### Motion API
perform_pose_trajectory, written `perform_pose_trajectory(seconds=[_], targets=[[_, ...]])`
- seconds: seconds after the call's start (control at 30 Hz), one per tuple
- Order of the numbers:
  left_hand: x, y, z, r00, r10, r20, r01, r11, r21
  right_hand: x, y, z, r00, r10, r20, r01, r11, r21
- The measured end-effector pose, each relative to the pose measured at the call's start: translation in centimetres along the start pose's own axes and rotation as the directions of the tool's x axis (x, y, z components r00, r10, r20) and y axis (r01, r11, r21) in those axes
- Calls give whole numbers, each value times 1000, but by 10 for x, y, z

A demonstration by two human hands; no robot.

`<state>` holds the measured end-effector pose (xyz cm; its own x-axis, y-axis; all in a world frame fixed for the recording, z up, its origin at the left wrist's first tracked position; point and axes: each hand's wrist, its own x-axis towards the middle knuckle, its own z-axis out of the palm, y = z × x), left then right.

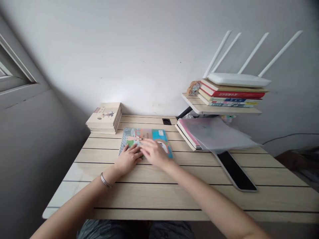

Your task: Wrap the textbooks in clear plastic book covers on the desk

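A thin book with a colourful illustrated cover (156, 134) lies flat on the wooden desk (149, 196). My left hand (128, 158) rests on the lower left part of the cover, its fingers spread. A silver bangle (105, 180) circles that wrist. My right hand (154, 152) is over the middle of the cover, its fingertips close to those of the left hand. Its fingers are slightly blurred and close together, and whether they pinch anything is hidden. Both hands cover the lower part of the book.
A stack of beige books (106, 116) stands at the back left. On the right lie a pile of books and sheets (216, 132) and a phone (235, 171). A raised shelf (221, 110) carries books (231, 94) and a white router (239, 79). A black socket (166, 121) is near the wall.
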<state>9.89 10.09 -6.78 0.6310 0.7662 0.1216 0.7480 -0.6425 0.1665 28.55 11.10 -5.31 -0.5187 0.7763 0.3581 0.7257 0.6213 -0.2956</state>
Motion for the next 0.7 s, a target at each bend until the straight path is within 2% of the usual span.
perform_pose_trajectory(seconds=[0.03, 0.1, 0.17, 0.27, 0.4, 0.53, 0.6, 0.7], targets=[[1, -2, 2, 1000, -2, -11, 2, 1000, -4, -14, -4, 6, 1000, -17, 24, 17, 1000, -18], [1, -5, 4, 1000, 2, -17, -3, 1000, -19, -37, -2, 13, 993, 33, 112, -26, 998, -63], [-1, -11, 4, 1000, 16, -6, -16, 1000, -26, -52, 12, 12, 979, 110, 170, -93, 990, -106], [-12, -26, 1, 1000, 22, -5, -22, 999, -24, -68, 41, 2, 967, 174, 187, -151, 980, -133], [-31, -50, -3, 999, 15, -40, -17, 998, -66, -85, 71, -8, 957, 267, 113, -257, 962, -97], [-40, -63, -5, 988, -70, -141, 54, 993, -108, -93, 81, -12, 956, 292, -37, -293, 954, -56], [-39, -58, -5, 972, -134, -191, 118, 989, -93, -89, 84, -15, 941, 327, -83, -334, 939, -81], [-34, -32, -6, 958, -179, -224, 173, 984, -48, -70, 94, -22, 920, 378, -102, -390, 910, -144]])
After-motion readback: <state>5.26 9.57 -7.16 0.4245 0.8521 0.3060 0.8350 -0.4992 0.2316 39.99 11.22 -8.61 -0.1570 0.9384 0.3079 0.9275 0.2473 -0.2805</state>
